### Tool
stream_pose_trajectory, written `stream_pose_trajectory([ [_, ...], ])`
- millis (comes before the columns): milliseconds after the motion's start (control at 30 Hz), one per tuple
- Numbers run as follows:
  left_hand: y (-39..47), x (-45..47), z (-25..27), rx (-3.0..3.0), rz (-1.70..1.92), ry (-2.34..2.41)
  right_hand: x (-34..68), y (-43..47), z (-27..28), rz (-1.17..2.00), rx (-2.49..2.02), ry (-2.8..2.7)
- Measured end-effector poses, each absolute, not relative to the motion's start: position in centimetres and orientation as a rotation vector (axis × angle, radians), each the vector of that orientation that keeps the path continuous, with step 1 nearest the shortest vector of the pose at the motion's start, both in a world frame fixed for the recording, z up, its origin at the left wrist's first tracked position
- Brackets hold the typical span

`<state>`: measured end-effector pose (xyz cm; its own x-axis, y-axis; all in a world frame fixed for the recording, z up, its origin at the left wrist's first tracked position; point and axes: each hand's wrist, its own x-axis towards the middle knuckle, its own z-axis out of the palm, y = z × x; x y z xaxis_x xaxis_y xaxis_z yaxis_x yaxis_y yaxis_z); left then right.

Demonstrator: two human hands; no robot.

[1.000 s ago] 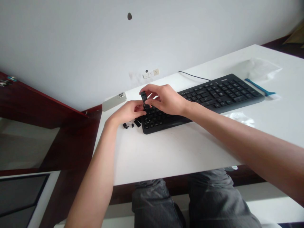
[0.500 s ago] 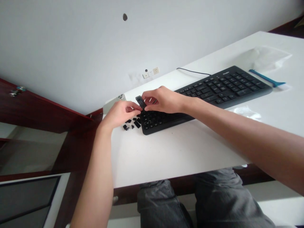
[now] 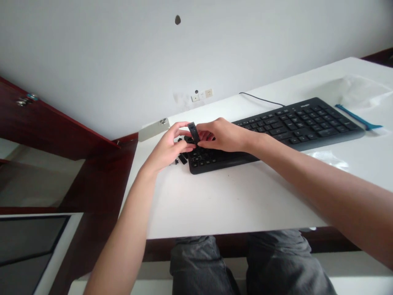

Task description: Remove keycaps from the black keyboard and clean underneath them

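A black keyboard (image 3: 307,123) lies at a slant on the white table, its left end under both hands. Keycaps are off in that corner, showing bare key sockets. My right hand (image 3: 225,135) pinches a short, flat black keycap puller (image 3: 193,132), which stands tilted over the keyboard's left end. Reaching from the left, my left hand (image 3: 168,149) has its fingers closed about the same puller, at its upper end and near its foot. Loose black keycaps (image 3: 183,159) lie beside the keyboard, partly hidden by my left hand. The puller's tip is hard to make out.
A phone (image 3: 153,130) lies at the table's far left. Right of the keyboard are a blue brush (image 3: 359,118) and a clear plastic bag (image 3: 365,91). Another crumpled plastic piece (image 3: 330,159) lies in front. A cable (image 3: 260,98) runs behind.
My left hand has lifted a little and brought its fingers onto the puller. My right hand still holds it. The view has shifted slightly, with the scene moving right.
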<state>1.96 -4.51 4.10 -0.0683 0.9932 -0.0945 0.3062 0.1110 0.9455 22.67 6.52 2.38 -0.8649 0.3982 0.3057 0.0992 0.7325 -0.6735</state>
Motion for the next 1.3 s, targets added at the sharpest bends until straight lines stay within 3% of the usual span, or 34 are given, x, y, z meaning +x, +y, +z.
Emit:
stream_pose_trajectory([
  [700, -4.7, 1.0, 4.2, 1.225, 0.988, 1.361, 23.5, 7.0, 2.3, 1.041, -0.774, -2.55],
  [1300, -4.0, 1.5, 3.3, 1.201, 0.984, 1.383, 22.8, 6.5, 2.4, 0.725, -0.663, -2.662],
])
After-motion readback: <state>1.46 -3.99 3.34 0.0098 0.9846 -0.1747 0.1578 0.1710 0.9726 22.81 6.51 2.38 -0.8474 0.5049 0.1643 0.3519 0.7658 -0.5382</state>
